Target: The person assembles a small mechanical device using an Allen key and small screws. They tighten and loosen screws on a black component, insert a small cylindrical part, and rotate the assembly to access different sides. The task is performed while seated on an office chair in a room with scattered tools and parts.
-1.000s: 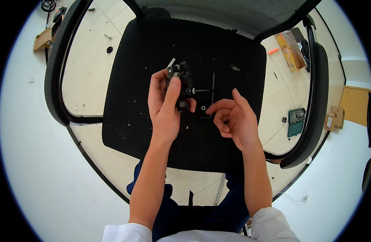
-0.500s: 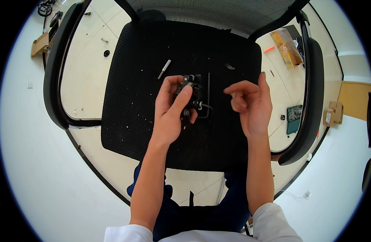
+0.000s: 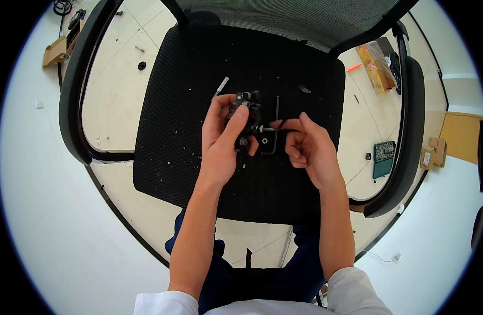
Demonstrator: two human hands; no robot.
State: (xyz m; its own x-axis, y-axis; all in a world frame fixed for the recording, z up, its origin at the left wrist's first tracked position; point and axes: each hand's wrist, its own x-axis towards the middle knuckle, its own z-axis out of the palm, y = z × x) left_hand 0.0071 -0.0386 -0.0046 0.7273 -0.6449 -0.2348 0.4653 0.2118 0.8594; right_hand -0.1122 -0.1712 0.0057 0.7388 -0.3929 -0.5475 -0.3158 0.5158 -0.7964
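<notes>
Over the chair seat, my left hand (image 3: pixel 220 152) is closed around a black metal mechanical part (image 3: pixel 240 107) with several bolts and knobs, its thumb pressed on top. A thin angled metal rod, apparently a hex key (image 3: pixel 270 129), sticks out of the part's right side. My right hand (image 3: pixel 312 149) is beside it. Its index finger reaches the rod's outer end, the thumb is apart, and the other fingers are curled. Below the rod an L-shaped hex key (image 3: pixel 276 107) lies on the seat, next to a small nut (image 3: pixel 264 140).
A black chair seat (image 3: pixel 173 173) with armrests lies before me, strewn with small crumbs. On it are a silver-handled tool (image 3: pixel 222 84) and a curved dark scrap (image 3: pixel 304 88). On the floor stand a yellow box (image 3: pixel 375 71), a green case (image 3: pixel 383 159) and cardboard boxes (image 3: pixel 434 152).
My right hand has moved left, bringing its index finger to the rod on the black part. The left hand keeps its grip. The view has shifted slightly.
</notes>
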